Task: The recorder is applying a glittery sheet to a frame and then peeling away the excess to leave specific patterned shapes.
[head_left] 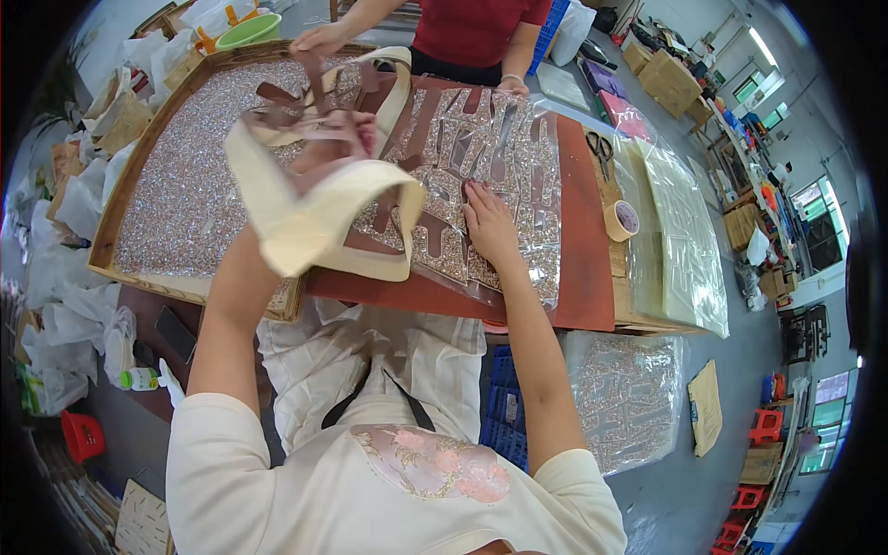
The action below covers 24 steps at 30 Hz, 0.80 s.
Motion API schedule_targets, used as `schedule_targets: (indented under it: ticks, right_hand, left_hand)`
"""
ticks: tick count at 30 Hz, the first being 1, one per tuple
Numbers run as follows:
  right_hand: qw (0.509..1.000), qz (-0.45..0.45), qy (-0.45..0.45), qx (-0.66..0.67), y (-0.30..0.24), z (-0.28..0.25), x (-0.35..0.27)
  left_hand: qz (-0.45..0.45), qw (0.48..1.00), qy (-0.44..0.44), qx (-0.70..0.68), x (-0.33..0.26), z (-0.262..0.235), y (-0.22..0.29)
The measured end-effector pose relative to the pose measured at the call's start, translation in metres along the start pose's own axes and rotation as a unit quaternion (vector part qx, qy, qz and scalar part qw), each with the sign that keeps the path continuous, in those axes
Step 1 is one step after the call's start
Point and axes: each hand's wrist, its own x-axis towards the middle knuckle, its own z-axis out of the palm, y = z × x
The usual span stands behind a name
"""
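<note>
My left hand (pixel 326 153), blurred by motion, is closed on a floppy cream cut-out sheet (pixel 310 217) raised above the table; the sheet hides much of the hand and wrist. Brown strips (pixel 314 88) dangle by the fingers. With fingers spread, my right hand (pixel 487 220) lies flat on a clear film sheet covered in glittering stones (pixel 536 213), with brown letter-like gaps between the glittery areas. Beneath it lies a reddish-brown board (pixel 587 240). Across the table, a person in a red top has one hand (pixel 319 42) by the strips and another (pixel 513 85) at the film's far edge.
A wooden-rimmed tray (pixel 116 217) of loose glittering stones fills the table's left. Scissors (pixel 601 153) and a tape roll (pixel 621 220) lie right of the board, beside plastic-covered sheets (pixel 684 231). Another glittery sheet (pixel 629 398) sits lower right. Plastic bags (pixel 74 268) crowd the left.
</note>
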Motion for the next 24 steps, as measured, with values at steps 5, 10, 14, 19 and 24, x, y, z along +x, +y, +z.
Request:
schedule_targets:
  ticks: [5, 10, 14, 19, 24]
  right_hand:
    - [0.977, 0.127, -0.018, 0.170, 0.028, -0.014, -0.014]
    - [0.930, 0.148, 0.043, 0.333, 0.027, -0.033, 0.000]
    - [0.994, -0.052, 0.014, 0.096, -0.044, -0.035, -0.006]
    - [0.992, -0.074, -0.002, 0.104, -0.097, -0.022, -0.021]
    - [0.955, 0.086, 0.040, 0.282, -0.120, -0.028, -0.021]
  left_hand:
    - [0.055, 0.979, -0.018, 0.197, -0.019, 0.002, 0.001]
    - [0.039, 0.940, 0.119, 0.318, -0.090, 0.009, -0.046]
    - [0.192, 0.683, 0.091, 0.699, -0.112, 0.016, -0.094]
    - [0.077, 0.479, 0.031, 0.874, -0.122, 0.037, -0.141]
    - [0.264, 0.375, -0.010, 0.889, -0.129, 0.048, -0.201]
